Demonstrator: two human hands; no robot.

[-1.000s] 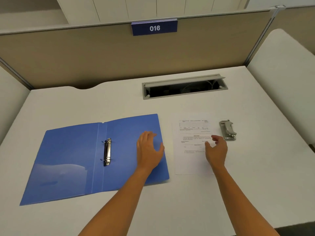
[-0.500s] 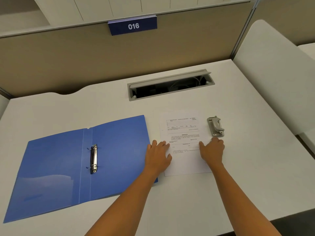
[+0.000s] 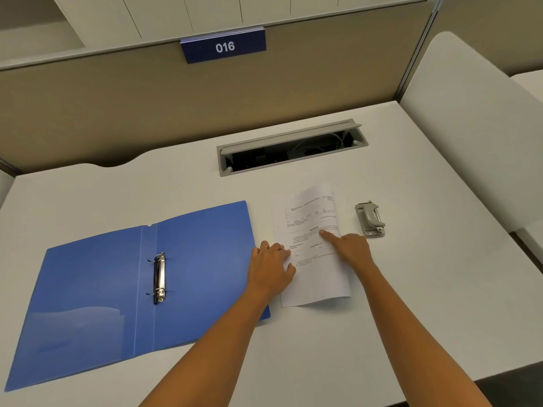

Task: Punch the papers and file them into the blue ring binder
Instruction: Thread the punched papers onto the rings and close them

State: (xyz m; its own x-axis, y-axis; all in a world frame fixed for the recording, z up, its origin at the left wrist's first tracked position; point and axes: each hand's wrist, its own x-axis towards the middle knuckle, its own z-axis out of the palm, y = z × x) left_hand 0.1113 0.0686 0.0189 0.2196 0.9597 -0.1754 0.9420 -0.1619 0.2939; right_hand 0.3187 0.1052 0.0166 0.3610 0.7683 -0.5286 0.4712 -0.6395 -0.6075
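Note:
The blue ring binder [image 3: 199,259] lies open and flat on the left of the white desk [image 3: 426,304], its metal ring mechanism [image 3: 159,277] in the spine. To its right lie the printed white papers [image 3: 311,218], their right side bowed up off the desk. My left hand [image 3: 271,268] presses flat on the papers' left edge, partly over the binder's right cover. My right hand [image 3: 351,248] pinches the papers' right edge, with the thumb on top and the fingers hidden beneath. A grey metal hole punch [image 3: 370,219] stands just right of the papers.
An open grey cable hatch [image 3: 291,148] is sunk into the desk behind the papers. A tan partition [image 3: 117,113] with a blue "016" sign [image 3: 224,47] closes the back. A white side panel [image 3: 470,127] rises on the right.
My right hand went from lying flat on the papers' right edge to pinching it and lifting that side. My left hand stays pressed on the left edge.

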